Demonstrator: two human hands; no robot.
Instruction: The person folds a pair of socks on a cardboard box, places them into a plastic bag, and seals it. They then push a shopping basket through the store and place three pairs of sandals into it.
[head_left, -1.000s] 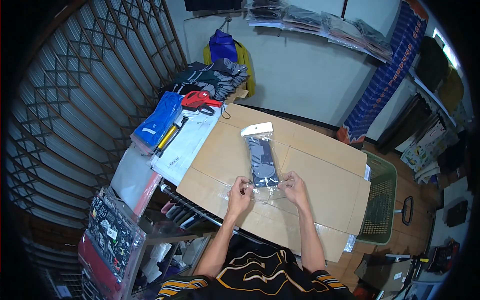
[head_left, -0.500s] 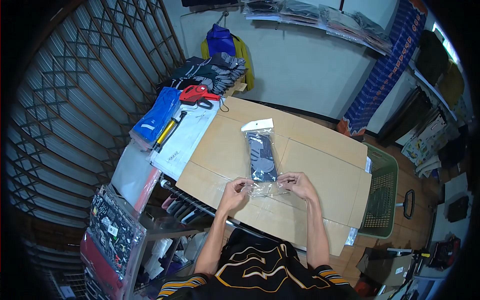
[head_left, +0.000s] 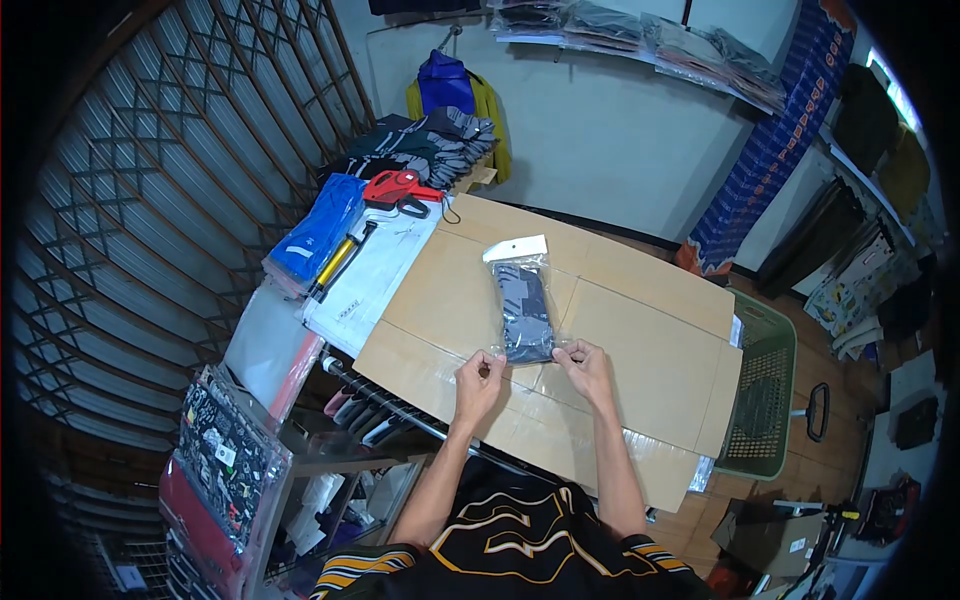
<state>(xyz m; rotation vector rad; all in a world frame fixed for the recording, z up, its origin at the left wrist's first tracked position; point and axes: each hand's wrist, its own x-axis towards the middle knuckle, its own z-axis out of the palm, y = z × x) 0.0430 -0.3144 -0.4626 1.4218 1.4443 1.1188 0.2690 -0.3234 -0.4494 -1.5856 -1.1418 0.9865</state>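
A clear plastic bag (head_left: 520, 262) with a white header lies on the cardboard-covered table. Inside it is a folded grey and dark blue knitted item (head_left: 524, 312), perhaps socks. My left hand (head_left: 478, 382) pinches the bag's near left corner between thumb and fingers. At the near right corner, my right hand (head_left: 588, 374) grips the plastic the same way. The bag's near edge runs between both hands, close against the folded item.
Flat cardboard (head_left: 640, 330) covers the table. A red tag gun (head_left: 398, 188), a blue packaged item (head_left: 318, 228) and a yellow-handled tool (head_left: 338, 262) lie at the left. Behind them is a pile of grey and green textiles (head_left: 430, 140). A green basket (head_left: 765, 400) stands right.
The loose plastic at the bag's near end has been drawn up or folded under against the item. Both hands have closed in a little, fingers now pinching the corners.
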